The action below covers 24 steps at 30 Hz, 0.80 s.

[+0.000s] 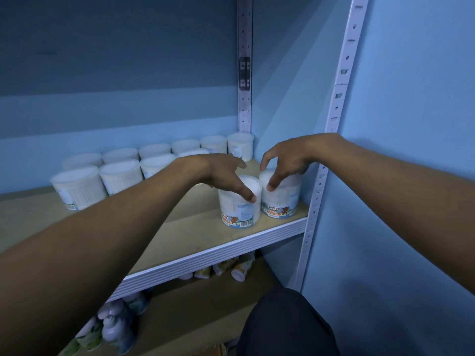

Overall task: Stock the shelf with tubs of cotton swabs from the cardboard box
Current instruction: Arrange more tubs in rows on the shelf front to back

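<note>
Tubs in hand: two tubs of cotton swabs stand upright at the front right corner of the shelf [195, 237], the left tub [239, 204] and the right tub [281, 199] touching side by side, labels facing out.
Left hand: the left hand [221, 173] arches over the left tub, fingers [248, 195] spread, thumb tip on the front of the tub wall just under the lid; the other fingertips are hidden behind the hand, so I cannot tell whether they press the far side.
Right hand: the right hand [285, 160] hangs over the right tub, fingers loosely curled and apart, thumb tip on the lid edge, forefinger down at the back rim; it looks like a light touch, not a firm hold.
Stock already placed: the back rows [120, 170] of matching tubs sit near the rear wall, well apart from the two at the front.
Weight: probably very light, being thin plastic full of swabs, so easy to tip or skid with a nudge.
Stiffness: the clear wall likely flexes if squeezed hard; the lid rim should be the firmest part.
Surface: smooth plastic and a glossy label, likely somewhat slippery on the bare board.
Where to hold: from above, thumb and fingers on opposite sides just under the lid, or round the middle of the wall.
Risk: pushing one tub may shove its neighbour, since they touch.
Cardboard box: not identifiable in view.
</note>
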Tool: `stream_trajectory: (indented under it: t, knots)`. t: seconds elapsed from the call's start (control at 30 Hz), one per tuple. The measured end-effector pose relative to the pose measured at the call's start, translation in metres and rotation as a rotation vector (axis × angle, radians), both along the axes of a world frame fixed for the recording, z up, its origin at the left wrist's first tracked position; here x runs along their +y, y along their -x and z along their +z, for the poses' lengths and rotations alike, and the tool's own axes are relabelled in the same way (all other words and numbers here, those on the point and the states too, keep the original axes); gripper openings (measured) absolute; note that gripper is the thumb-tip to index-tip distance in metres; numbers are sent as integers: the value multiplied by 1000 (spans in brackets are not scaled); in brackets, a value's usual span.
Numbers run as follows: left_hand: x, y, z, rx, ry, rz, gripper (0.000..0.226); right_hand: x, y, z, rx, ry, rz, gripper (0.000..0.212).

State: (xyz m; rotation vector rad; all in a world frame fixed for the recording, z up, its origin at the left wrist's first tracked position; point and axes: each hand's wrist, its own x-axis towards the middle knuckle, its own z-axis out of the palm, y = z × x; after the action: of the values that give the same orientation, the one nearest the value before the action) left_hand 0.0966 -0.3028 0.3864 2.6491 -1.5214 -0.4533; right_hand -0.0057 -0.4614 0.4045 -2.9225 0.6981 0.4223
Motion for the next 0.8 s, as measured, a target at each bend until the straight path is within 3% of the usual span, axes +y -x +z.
stream_trajectory:
  t: [0.5, 0.7, 0.8]
  knots:
    - [-7, 7, -5, -150, -21, 69, 87, -2, -11, 2, 94, -72, 38, 64]
    - [-3, 4, -8, -111, 3, 45, 110, -2, -9, 6, 123, -51, 44, 76]
    - [0, 0, -5, -55, -5, -23, 103, -3, -9, 6, 112, -49, 25, 76]
